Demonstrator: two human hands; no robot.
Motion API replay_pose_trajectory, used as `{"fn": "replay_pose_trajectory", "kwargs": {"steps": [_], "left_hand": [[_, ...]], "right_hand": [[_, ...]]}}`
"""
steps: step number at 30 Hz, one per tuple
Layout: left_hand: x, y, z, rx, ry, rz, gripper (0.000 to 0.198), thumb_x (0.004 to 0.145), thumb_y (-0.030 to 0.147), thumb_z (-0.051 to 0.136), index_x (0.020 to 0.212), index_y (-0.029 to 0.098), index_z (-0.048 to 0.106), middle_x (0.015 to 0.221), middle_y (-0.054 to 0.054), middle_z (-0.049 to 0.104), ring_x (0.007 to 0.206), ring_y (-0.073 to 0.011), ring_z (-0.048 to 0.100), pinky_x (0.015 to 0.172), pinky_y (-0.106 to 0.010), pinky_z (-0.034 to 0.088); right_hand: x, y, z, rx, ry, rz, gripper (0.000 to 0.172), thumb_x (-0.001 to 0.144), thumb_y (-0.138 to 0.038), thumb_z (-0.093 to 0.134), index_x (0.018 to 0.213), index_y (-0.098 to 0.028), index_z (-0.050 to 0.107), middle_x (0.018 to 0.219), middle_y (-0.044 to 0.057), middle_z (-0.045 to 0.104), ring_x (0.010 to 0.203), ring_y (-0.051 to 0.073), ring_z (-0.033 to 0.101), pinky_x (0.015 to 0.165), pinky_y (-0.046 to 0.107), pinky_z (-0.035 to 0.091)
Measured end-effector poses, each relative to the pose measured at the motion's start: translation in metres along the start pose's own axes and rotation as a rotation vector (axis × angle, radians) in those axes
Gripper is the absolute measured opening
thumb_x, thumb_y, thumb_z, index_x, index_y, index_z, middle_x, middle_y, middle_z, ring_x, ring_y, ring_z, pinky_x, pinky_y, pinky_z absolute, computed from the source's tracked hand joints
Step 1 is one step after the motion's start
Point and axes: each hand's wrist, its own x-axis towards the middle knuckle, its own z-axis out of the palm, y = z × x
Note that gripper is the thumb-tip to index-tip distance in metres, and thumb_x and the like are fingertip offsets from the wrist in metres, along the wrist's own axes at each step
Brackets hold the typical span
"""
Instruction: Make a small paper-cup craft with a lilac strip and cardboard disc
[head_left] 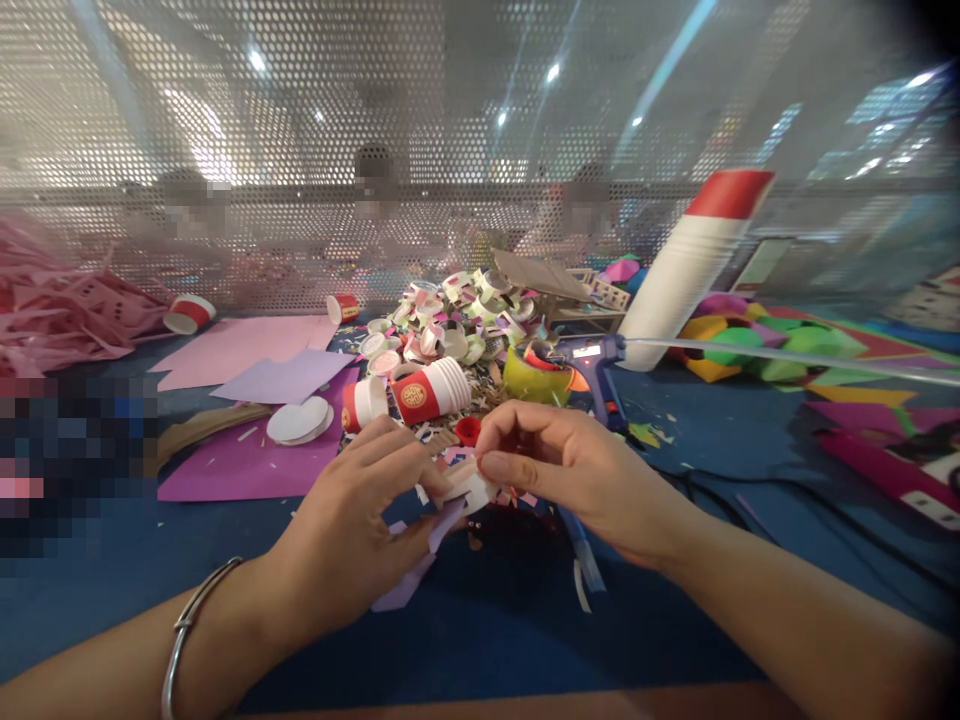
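A small white paper piece [480, 492], curved and cut, is pinched between my two hands over the front of the table. My left hand [356, 505], with a bangle on its wrist, grips its left side, along with a folded lilac paper strip [447, 522]. Thumb and fingertips of my right hand [566, 465] close on its upper right edge. More lilac paper [405, 590] shows under my left hand. Just beyond, a red cap [468, 432] sits among paper scraps. A blue glue gun [596, 375] stands behind my right hand, beside a yellow-green bowl [536, 378].
Red-and-white paper cups [431, 392] lie ahead, before a heap of cut cup rings [457, 320]. White discs [300, 421] rest on purple sheets [247, 470] at left. A tall cup stack [675, 280] leans at right. Black cables [787, 490] cross the right side; a perforated screen [450, 110] stands behind.
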Motion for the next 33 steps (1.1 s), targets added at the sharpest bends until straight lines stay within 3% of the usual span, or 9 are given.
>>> {"fn": "replay_pose_trajectory", "kwargs": {"steps": [7, 19, 24, 30, 33], "left_hand": [[0.0, -0.001, -0.001, -0.028, -0.001, -0.053, 0.013, 0.081, 0.014, 0.075, 0.08, 0.02, 0.063, 0.078, 0.001, 0.063, 0.077, -0.0167, 0.054, 0.068, -0.03, 0.043], [0.002, -0.002, -0.001, -0.106, -0.033, -0.157, 0.011, 0.082, 0.018, 0.075, 0.081, 0.021, 0.064, 0.082, 0.001, 0.065, 0.081, -0.0169, 0.057, 0.072, -0.032, 0.043], [0.0, -0.005, -0.001, -0.231, -0.002, -0.261, 0.013, 0.08, 0.019, 0.076, 0.084, 0.021, 0.064, 0.084, 0.002, 0.066, 0.082, -0.0157, 0.06, 0.075, -0.031, 0.044], [0.0, -0.011, -0.002, -0.297, -0.019, -0.389, 0.014, 0.079, 0.02, 0.077, 0.086, 0.021, 0.064, 0.085, 0.003, 0.066, 0.082, -0.0142, 0.06, 0.075, -0.028, 0.044], [0.001, -0.012, -0.002, -0.308, -0.02, -0.406, 0.013, 0.08, 0.021, 0.076, 0.085, 0.021, 0.064, 0.084, 0.003, 0.066, 0.081, -0.0141, 0.06, 0.076, -0.029, 0.044]], "right_hand": [[0.0, 0.001, -0.001, -0.075, 0.02, 0.006, 0.028, 0.087, -0.045, 0.07, 0.101, -0.022, 0.063, 0.082, 0.0, 0.06, 0.071, 0.013, 0.055, 0.062, 0.026, 0.046], [-0.001, 0.0, -0.002, -0.194, 0.031, -0.072, 0.024, 0.089, -0.042, 0.069, 0.102, -0.023, 0.063, 0.078, -0.002, 0.056, 0.066, 0.011, 0.053, 0.06, 0.025, 0.044], [-0.001, 0.0, -0.005, -0.158, 0.076, -0.071, 0.025, 0.09, -0.044, 0.067, 0.103, -0.023, 0.061, 0.082, -0.002, 0.058, 0.069, 0.012, 0.055, 0.062, 0.026, 0.045], [-0.006, -0.001, -0.006, -0.332, 0.157, -0.307, 0.01, 0.097, -0.03, 0.059, 0.101, -0.024, 0.067, 0.094, 0.0, 0.058, 0.081, 0.012, 0.055, 0.07, 0.025, 0.045], [-0.009, -0.002, -0.004, -0.467, 0.135, -0.42, 0.015, 0.097, -0.023, 0.058, 0.107, -0.026, 0.07, 0.103, 0.002, 0.057, 0.094, 0.013, 0.057, 0.079, 0.025, 0.047]]}}
